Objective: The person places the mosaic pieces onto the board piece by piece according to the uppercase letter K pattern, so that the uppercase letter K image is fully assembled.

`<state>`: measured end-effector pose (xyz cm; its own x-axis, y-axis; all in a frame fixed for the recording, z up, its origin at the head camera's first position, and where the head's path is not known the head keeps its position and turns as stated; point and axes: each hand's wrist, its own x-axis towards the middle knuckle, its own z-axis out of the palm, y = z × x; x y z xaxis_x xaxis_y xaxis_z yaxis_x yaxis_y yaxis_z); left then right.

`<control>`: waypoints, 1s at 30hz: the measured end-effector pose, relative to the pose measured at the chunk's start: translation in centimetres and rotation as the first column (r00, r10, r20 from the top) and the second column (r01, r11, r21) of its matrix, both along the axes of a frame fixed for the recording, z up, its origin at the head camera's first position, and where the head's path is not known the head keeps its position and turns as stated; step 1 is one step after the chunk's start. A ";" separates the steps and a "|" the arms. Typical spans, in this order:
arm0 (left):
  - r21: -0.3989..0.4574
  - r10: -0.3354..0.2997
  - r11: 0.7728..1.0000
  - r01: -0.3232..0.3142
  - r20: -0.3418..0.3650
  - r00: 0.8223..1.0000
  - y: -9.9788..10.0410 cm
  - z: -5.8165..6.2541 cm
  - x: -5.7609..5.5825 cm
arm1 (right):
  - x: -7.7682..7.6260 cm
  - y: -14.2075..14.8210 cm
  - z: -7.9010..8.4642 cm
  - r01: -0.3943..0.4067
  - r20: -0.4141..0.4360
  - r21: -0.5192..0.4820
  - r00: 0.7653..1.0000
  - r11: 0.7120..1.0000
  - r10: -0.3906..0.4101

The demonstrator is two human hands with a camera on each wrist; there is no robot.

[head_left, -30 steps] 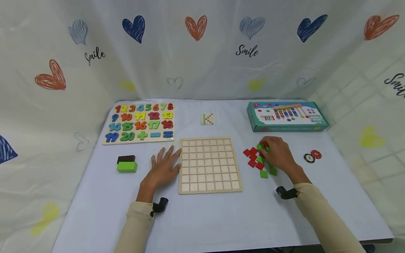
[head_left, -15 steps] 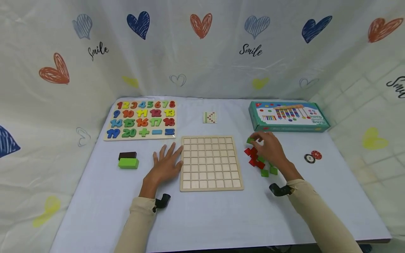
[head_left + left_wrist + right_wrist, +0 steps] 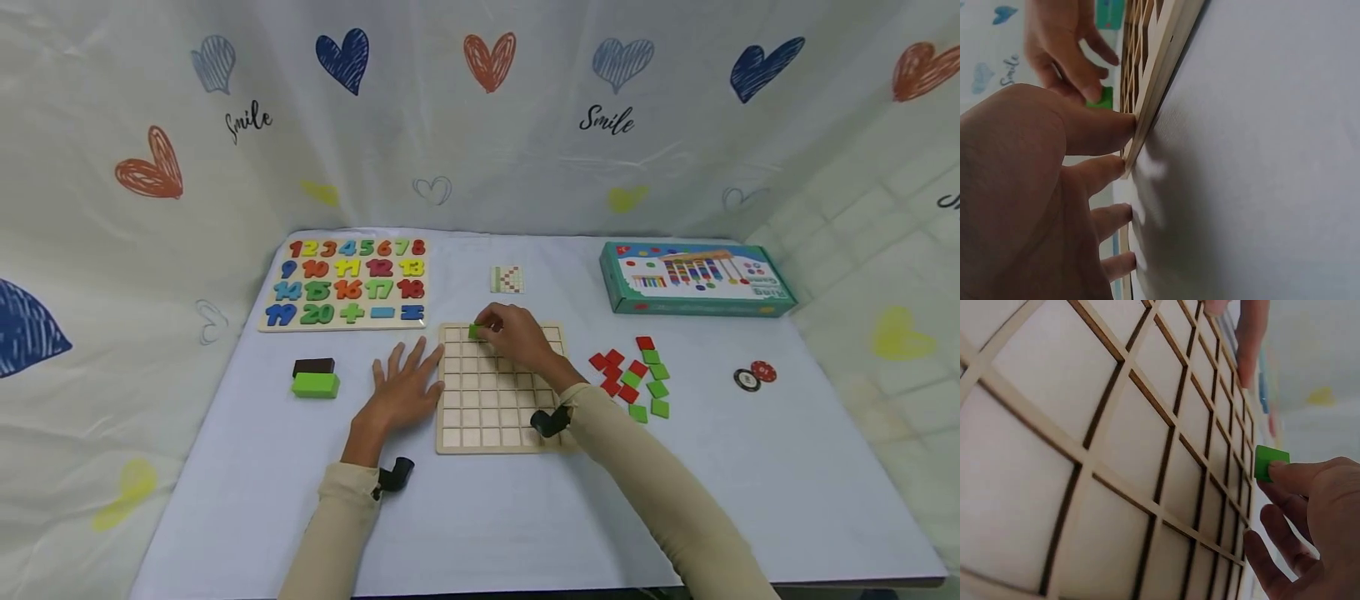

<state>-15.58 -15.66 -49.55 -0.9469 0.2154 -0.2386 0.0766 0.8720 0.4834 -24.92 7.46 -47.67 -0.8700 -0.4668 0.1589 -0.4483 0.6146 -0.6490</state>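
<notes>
My right hand [image 3: 516, 335] pinches a green square tile [image 3: 1267, 461] between thumb and finger, over the far row of the wooden grid board [image 3: 487, 446], near its far left corner. The board's square cells hold no tiles where they show; the right hand and forearm cover some of them. My left hand [image 3: 405, 393] lies with fingers spread at the board's left side. In the left wrist view its thumb [image 3: 1107, 130] and index fingertip touch the board's edge, and the other fingertips rest on the cloth. Loose red tiles [image 3: 611, 372] and green tiles [image 3: 657, 389] lie right of the board.
A number puzzle board [image 3: 345, 287] sits at the back left, with a green block [image 3: 315, 385] and a dark block [image 3: 313, 366] before it. Behind the grid lies a small pattern card [image 3: 507, 280]. A boxed toy [image 3: 701, 279] and two round chips [image 3: 756, 375] are on the right.
My right hand has picked a green tile from the loose pile and carried it left over the far row of the grid board. The left hand stays at the board's edge.
</notes>
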 end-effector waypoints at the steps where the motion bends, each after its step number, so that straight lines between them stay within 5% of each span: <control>1: -0.002 0.001 1.000 -0.001 -0.001 1.000 0.0 0.0 0.0 | -0.1 -0.2 -0.3 0.006 0.009 -0.008 1.000 1.000 -0.006; 8: -0.009 0.008 1.000 -0.008 0.005 1.000 0.1 -0.1 0.0 | -0.7 -1.0 -1.7 0.032 0.076 -0.047 0.997 0.998 -0.028; 17: -0.002 0.007 1.000 -0.007 -0.008 1.000 0.2 -0.3 0.1 | -0.2 -1.3 -1.8 0.010 0.012 0.047 1.000 0.999 -0.011; 30: 0.022 0.017 1.000 -0.017 -0.008 1.000 0.2 -0.3 0.3 | 1.1 1.7 -0.4 0.009 0.065 -0.157 0.998 0.988 0.002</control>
<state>-15.26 -15.45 -49.88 -0.9522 0.2048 -0.2264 0.0661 0.8623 0.5020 -23.85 9.16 -48.06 -0.8824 -0.4374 0.1735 -0.4004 0.5042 -0.7652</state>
